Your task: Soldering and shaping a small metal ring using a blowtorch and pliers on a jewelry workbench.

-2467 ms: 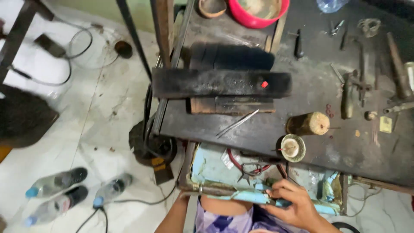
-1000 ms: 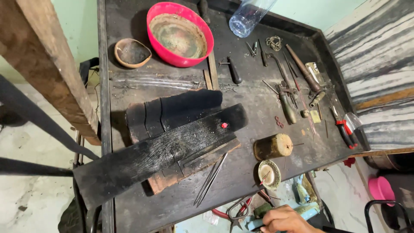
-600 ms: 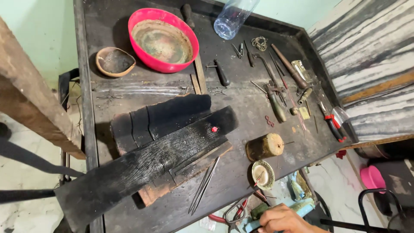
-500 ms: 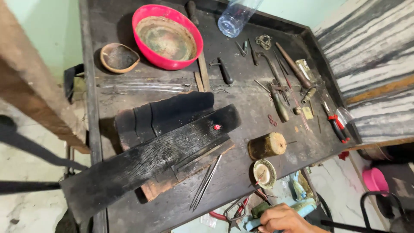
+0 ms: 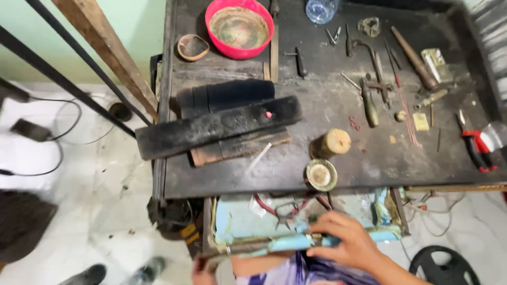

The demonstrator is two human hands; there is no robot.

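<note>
Your right hand (image 5: 346, 243): fingers (image 5: 327, 228) curled down over the front rim of the pale blue drawer (image 5: 243, 221), pressed on it. Your left hand (image 5: 203, 266): low at the drawer's left corner, grip cannot be told. Drawer: open under the tabletop (image 5: 327, 158), holding red-handled pliers (image 5: 274, 208). Tabletop above: round tin (image 5: 321, 174), wooden cylinder (image 5: 331, 143), black plank (image 5: 216, 126), red bowl (image 5: 239, 27).

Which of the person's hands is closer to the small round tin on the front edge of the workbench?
The right hand, resting on the open drawer just below the small round tin. The left hand is far lower-left, at the drawer's corner.
</note>
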